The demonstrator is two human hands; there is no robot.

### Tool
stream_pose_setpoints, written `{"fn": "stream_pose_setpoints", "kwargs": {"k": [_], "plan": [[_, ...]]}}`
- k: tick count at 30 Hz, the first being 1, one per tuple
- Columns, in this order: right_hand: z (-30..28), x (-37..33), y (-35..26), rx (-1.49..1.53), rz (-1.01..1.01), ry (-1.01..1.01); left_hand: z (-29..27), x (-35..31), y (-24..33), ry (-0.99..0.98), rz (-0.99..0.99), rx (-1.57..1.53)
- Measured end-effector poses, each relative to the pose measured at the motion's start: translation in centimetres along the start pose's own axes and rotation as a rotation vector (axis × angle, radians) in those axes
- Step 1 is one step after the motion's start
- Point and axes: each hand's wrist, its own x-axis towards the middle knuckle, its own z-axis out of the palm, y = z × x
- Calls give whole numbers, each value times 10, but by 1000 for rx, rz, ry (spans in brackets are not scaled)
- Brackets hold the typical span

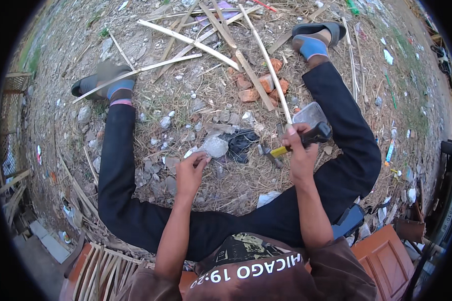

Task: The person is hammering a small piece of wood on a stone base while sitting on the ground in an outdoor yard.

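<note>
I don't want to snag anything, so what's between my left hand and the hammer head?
In the head view, a grey stone and crumpled black plastic lie between your left hand and the hammer head.

My hammer [279, 151]: head looks like bare metal, dull grey; shaft yellow, smooth; grip black, matt, reads as rubber or plastic, can't tell which. The long strip [259, 46] I've got alongside is pale raw wood, matt. Flat stone [215, 147]: grey, rough. Black bag [242, 144]: thin plastic, crinkled, slight gloss. Tub [311, 115]: translucent plastic, smooth. Bricks [248, 95]: rough, matt orange. My trousers [119, 155]: matt black cloth. My shirt [281, 282]: brown cloth, smooth white print. Panel [385, 257]: reddish-brown, wood-look, smooth, faint sheen.
</note>
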Motion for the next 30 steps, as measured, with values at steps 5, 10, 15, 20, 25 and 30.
{"fn": "stream_pose_setpoints", "kwargs": {"k": [5,10,15,20,25,30], "plan": [[-5,8,-11,271,-173,-74,6,10,4,45,52,36],[-11,25,-46,193,-318,-137,10,14,7,43,124,64],[-36,41,-99,-456,-173,-272,14,18,6,22,184,85],[-46,56,-141,-1255,-37,-498,8,17,13,33,274,71],[-43,64,-169,-1734,126,-869,7,18,7,-3,186,-20],[-62,50,-145,-1830,129,-1057,13,21,4,-7,68,-181]]}}
